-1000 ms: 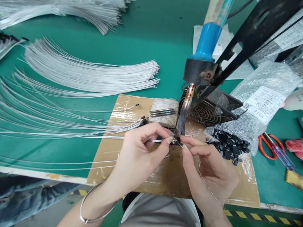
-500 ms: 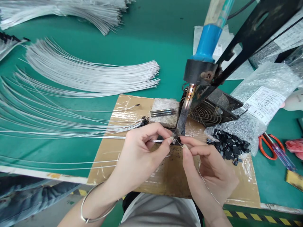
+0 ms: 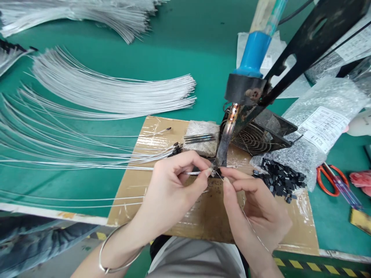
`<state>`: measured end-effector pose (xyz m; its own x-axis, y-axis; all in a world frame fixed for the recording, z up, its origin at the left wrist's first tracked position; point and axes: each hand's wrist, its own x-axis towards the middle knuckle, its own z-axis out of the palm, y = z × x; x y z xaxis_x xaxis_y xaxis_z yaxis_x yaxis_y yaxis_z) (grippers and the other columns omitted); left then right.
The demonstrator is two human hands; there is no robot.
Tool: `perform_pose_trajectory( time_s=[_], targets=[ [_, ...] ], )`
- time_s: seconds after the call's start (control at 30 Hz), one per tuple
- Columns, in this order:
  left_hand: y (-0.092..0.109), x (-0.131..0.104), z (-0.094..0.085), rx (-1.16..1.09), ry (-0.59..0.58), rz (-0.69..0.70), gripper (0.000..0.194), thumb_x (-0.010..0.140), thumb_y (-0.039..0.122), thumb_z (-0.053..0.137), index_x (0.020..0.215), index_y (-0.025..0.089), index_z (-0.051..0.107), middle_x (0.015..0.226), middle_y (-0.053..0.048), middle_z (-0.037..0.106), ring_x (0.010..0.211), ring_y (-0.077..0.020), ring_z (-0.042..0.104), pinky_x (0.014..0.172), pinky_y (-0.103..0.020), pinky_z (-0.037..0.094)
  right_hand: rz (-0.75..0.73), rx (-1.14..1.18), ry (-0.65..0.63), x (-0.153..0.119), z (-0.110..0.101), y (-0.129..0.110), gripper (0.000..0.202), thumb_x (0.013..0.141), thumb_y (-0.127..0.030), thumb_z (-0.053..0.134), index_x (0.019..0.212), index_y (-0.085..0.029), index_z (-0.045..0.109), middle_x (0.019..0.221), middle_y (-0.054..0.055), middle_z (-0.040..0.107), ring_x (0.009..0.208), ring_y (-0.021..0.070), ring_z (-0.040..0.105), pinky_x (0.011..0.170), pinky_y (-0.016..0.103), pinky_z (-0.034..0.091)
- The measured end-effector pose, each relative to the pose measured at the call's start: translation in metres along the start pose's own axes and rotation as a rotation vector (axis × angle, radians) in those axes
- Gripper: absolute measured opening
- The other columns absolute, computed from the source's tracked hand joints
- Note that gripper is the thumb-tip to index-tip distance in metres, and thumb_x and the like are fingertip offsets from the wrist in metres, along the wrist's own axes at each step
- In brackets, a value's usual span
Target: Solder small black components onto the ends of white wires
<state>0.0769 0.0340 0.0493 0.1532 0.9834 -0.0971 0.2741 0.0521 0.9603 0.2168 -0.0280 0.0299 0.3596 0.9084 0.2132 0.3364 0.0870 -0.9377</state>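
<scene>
Thumb and forefinger of my left hand [image 3: 176, 189] are pinched on thin white wires [image 3: 142, 167], whose ends reach the soldering iron's tip. The soldering iron [image 3: 227, 139], with a blue collar, is clamped on a black metal bracket [image 3: 285, 61] and points down between my hands. My right hand [image 3: 256, 208] is closed in a pinch on a thin strand of solder wire [image 3: 254, 228]. The strand's front end meets the iron's tip, and its tail runs back over my palm. My fingertips partly hide the joint at the tip.
Bundles of white wires [image 3: 116, 90] lie at left on the green table. Beyond the tip stand a pale block with metal rods [image 3: 199, 148] and a round-grilled fan [image 3: 255, 135]. Small black pieces [image 3: 281, 179], a labelled bubble-wrap bag [image 3: 321, 123] and orange-handled scissors [image 3: 327, 179] lie at right.
</scene>
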Motion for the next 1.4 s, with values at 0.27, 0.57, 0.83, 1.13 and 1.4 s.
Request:
perform_pose_trajectory(
  time_s=[0.27,0.57,0.83,1.13,1.4],
  targets=[
    [-0.0006,0.0009,0.0000,-0.005,0.000,0.009,0.012,0.084,0.016,0.067,0.073,0.019,0.072,0.075,-0.001,0.075,0.063,-0.0140,0.061,0.053,-0.026,0.039,-0.009,0.019,0.009,0.0002,0.0010,0.0009,0.013,0.093,-0.013,0.072,0.086,-0.023,0.068,0.105,0.006,0.083,0.095,0.0203,0.081,0.086,0.035,0.065],
    [-0.0002,-0.0007,-0.0011,-0.001,0.007,-0.003,0.012,0.084,0.016,0.067,0.073,0.020,0.072,0.077,-0.002,0.076,0.064,-0.0151,0.063,0.051,-0.027,0.035,-0.002,0.023,0.013,-0.0003,0.0014,-0.0014,0.012,0.094,-0.014,0.072,0.087,-0.023,0.069,0.105,0.006,0.084,0.093,0.0210,0.081,0.085,0.036,0.066],
    [-0.0020,0.0021,-0.0007,0.024,-0.003,-0.003,0.012,0.082,0.017,0.066,0.072,0.018,0.071,0.072,-0.002,0.074,0.056,-0.0125,0.056,0.048,-0.025,0.033,0.000,0.015,-0.005,-0.0002,0.0007,0.0017,0.014,0.093,-0.013,0.072,0.085,-0.023,0.068,0.107,0.003,0.084,0.095,0.0175,0.081,0.084,0.029,0.064],
    [-0.0006,0.0054,0.0002,0.017,0.007,-0.036,0.012,0.080,0.021,0.067,0.070,0.018,0.071,0.069,-0.003,0.072,0.055,-0.0131,0.055,0.045,-0.024,0.028,-0.005,0.018,0.018,0.0010,0.0037,0.0037,0.013,0.094,-0.015,0.072,0.085,-0.024,0.067,0.108,0.000,0.083,0.097,0.0157,0.081,0.087,0.027,0.063],
    [0.0023,0.0056,-0.0008,0.004,0.015,-0.033,0.011,0.079,0.020,0.068,0.070,0.018,0.072,0.072,-0.005,0.074,0.060,-0.0152,0.061,0.047,-0.024,0.033,-0.021,0.035,0.057,0.0009,0.0050,0.0049,0.013,0.091,-0.014,0.073,0.084,-0.024,0.068,0.108,-0.002,0.084,0.096,0.0139,0.081,0.089,0.024,0.062]
  ],
)
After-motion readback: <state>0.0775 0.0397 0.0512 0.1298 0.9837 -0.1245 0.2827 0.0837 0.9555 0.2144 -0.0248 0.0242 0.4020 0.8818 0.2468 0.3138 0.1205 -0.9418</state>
